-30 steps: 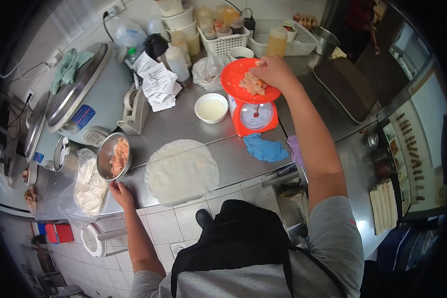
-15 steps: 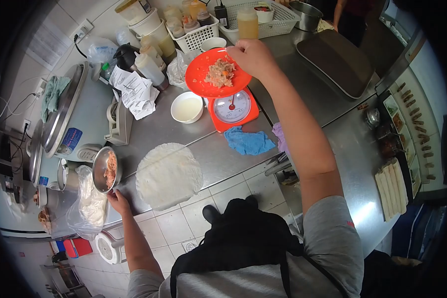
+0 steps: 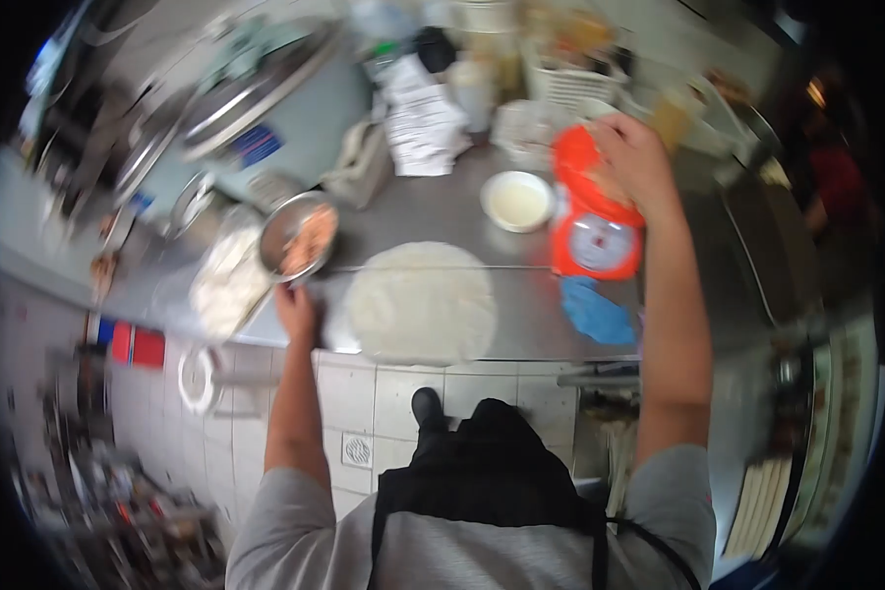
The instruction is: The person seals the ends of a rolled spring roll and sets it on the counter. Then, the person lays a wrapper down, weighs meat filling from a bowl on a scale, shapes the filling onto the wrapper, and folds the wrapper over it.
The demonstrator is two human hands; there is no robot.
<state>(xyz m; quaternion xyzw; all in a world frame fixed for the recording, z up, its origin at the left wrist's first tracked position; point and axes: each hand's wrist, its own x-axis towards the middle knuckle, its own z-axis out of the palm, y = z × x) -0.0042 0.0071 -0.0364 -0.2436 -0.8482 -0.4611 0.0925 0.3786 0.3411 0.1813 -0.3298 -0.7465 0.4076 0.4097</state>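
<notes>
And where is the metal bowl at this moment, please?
In the head view, the metal bowl is left of centre, between the plastic bag and the flat dough sheet, with the left hand at its near edge.

Desk [image 3: 526, 320]: smooth metal, soft sheen. Bowl [image 3: 277, 231]: metal, shiny. Meat [image 3: 308, 241]: rough, lumpy. Dough [image 3: 421, 300]: matt, fairly smooth. Scale [image 3: 598, 244]: plastic-looking, smooth body. Blue rag [image 3: 597, 310]: cloth-like, matt, creased. Sheets [image 3: 423, 118]: matt paper. Bag [image 3: 231, 280]: thin plastic. Basket [image 3: 570, 87]: plastic. Apron [image 3: 501, 472]: matt cloth. Blur hides finer texture.
</notes>
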